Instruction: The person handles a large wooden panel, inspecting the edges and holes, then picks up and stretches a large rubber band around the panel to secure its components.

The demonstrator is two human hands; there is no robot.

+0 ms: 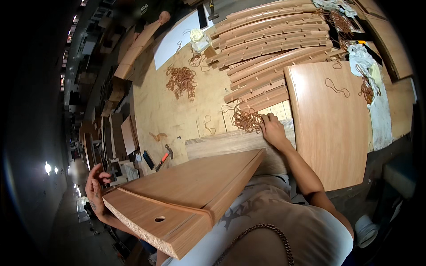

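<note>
A wide wood-veneer board (177, 177) is tilted across my front, resting against my body. One brown rubber band (164, 201) is stretched around it near its end, beside a round hole (159, 219). My left forearm passes under the board. At its far-left corner my left hand (95, 184) has its fingers apart and loosely bent, with the edge against the wrist. On the bench, my right hand (273, 129) has curled fingers at the edge of a tangled pile of brown rubber bands (246, 119); the fingertips are partly hidden.
Several long pegged wood strips (270, 40) are stacked at the far side. Another veneer board (330, 124) lies right. A second rubber-band heap (181, 83), a hammer (165, 156) and a phone (148, 158) lie left. At far left a co-worker's hand (164, 17) touches a curved board (137, 51).
</note>
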